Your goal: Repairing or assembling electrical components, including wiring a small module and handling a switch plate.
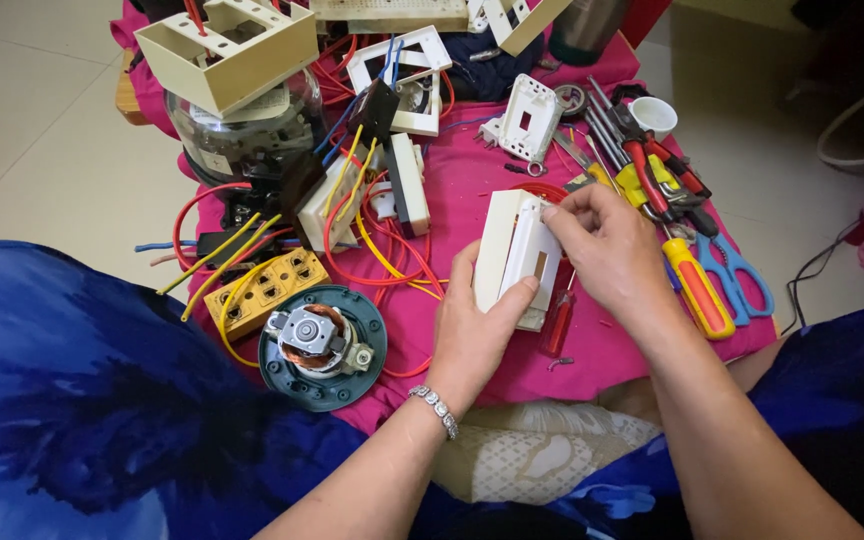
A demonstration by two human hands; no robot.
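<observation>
A white switch plate (514, 255) is pinched from below by the left hand (477, 330); its top edge is pinched by the right hand (607, 250); scissors (737, 275) lie by the counter's (472, 190) right edge.

I see my left hand (474, 335) gripping a white rectangular plastic switch plate (514, 255) from below, while my right hand (607, 245) pinches its top edge above the pink cloth-covered table (472, 180).

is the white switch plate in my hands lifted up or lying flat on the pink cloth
Lifted. The left hand grips the white switch plate from below while the right hand pinches its top edge, above the pink cloth.
</observation>
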